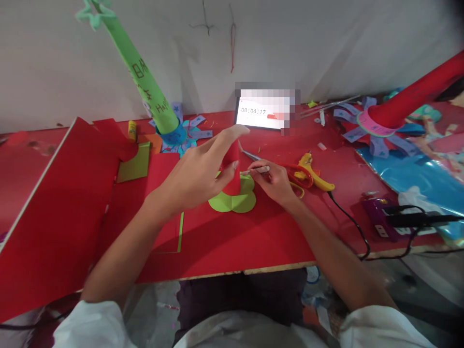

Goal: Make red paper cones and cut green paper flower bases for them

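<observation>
On the red table (253,241) lies a light green flower-shaped paper (232,203) with rounded petals. A red paper tube (235,181) stands upright on its middle. My left hand (203,171) is wrapped round the tube, its thumb and fingers on the tube's sides. In my right hand (271,181) is a thin whitish pen-like stick (259,170), pinched between the fingers, its tip pointing left at the tube's base over the green paper. My left hand hides the tube's far left side.
Red-handled scissors (302,175) and a yellow glue gun (315,178) lie right of my right hand. A green paper tower (145,82) stands back left, a red one (416,99) back right. A screen (261,113) leans behind. Large red board (54,217) at left.
</observation>
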A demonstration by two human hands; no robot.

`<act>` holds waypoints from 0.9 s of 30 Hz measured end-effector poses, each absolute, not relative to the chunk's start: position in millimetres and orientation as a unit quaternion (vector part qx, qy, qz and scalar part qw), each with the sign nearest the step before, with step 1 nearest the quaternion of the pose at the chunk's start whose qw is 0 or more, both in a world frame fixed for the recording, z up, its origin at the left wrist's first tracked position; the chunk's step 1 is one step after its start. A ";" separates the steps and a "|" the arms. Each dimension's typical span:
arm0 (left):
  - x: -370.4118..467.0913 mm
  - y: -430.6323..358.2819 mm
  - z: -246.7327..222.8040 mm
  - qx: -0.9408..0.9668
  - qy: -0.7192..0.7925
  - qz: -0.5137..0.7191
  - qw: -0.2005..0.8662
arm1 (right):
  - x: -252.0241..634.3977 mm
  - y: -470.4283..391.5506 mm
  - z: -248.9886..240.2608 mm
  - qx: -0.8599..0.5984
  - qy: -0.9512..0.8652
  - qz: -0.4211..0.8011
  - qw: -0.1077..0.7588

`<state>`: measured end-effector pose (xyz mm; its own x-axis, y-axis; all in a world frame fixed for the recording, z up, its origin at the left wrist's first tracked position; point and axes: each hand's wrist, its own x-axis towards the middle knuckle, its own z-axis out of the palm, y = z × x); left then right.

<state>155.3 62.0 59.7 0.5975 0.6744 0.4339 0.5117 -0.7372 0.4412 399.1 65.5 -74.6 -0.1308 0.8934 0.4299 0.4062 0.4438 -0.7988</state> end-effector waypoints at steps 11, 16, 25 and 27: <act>155.4 62.2 58.8 0.884 0.331 0.295 0.151 | 398.2 64.9 -73.8 -0.464 -0.711 0.257 0.461; 155.5 61.7 58.6 0.888 0.330 0.281 0.155 | 398.9 64.4 -75.2 -0.466 -0.719 0.267 0.442; 154.5 62.0 58.9 0.887 0.335 0.279 0.154 | 398.3 64.8 -78.6 -0.454 -0.735 0.267 0.428; 154.5 62.0 58.5 0.886 0.337 0.279 0.153 | 398.5 65.1 -78.6 -0.454 -0.736 0.266 0.425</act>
<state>154.5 62.0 58.5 0.6166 0.6828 0.3920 0.5120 -0.7260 0.4591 398.5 65.1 -78.6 -0.2257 0.8951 0.3845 0.4420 0.4459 -0.7784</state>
